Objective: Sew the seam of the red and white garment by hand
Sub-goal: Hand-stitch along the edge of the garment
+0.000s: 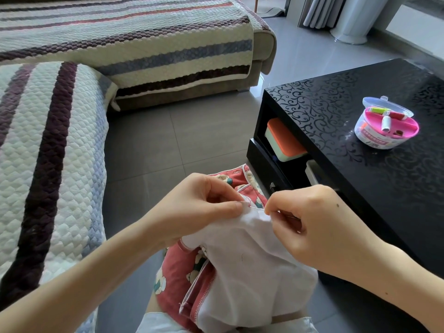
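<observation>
- While the needle (257,208) lies nearly flat across the seam, the right hand (312,224) pinches its rear end between thumb and forefinger, with the other fingers curled underneath.
- The left hand (204,200) pinches a fold of the garment (252,272) just beside the needle's tip, thumb on top and fingers curled under the cloth.
- The garment rests on the person's lap, white lining uppermost, with red flowered cloth showing at the edges.
- Judged step: one stitch is being driven through the seam edge.
- For a good stitch, the left hand should hold both layers aligned and taut. The needle should enter close to the edge and take a short, even bite.
- The left thumb sits very near the tip, so a slow push would spare it.
- The stitch should then be drawn snug without puckering the cloth.
- The sewing kit (386,123) stands open on the black table (360,176), well apart from both hands.
</observation>
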The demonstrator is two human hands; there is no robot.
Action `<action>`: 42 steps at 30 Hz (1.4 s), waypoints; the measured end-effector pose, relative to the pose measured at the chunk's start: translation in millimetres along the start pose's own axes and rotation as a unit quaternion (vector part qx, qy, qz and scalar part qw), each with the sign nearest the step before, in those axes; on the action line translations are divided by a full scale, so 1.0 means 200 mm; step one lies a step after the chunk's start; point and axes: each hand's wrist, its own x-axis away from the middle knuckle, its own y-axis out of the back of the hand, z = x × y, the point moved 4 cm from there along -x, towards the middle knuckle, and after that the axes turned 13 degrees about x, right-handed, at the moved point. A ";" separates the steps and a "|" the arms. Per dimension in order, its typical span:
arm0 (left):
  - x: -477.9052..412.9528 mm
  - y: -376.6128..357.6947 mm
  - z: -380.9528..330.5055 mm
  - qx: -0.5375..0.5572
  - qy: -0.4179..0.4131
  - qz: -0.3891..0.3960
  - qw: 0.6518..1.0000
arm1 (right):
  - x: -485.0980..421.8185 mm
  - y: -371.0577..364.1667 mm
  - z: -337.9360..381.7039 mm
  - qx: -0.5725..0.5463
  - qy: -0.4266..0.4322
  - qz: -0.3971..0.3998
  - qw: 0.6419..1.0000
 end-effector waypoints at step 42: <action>-0.02 -0.06 0.04 0.180 0.111 0.087 0.974 | 0.03 -0.08 -0.15 -0.482 -0.153 0.090 0.858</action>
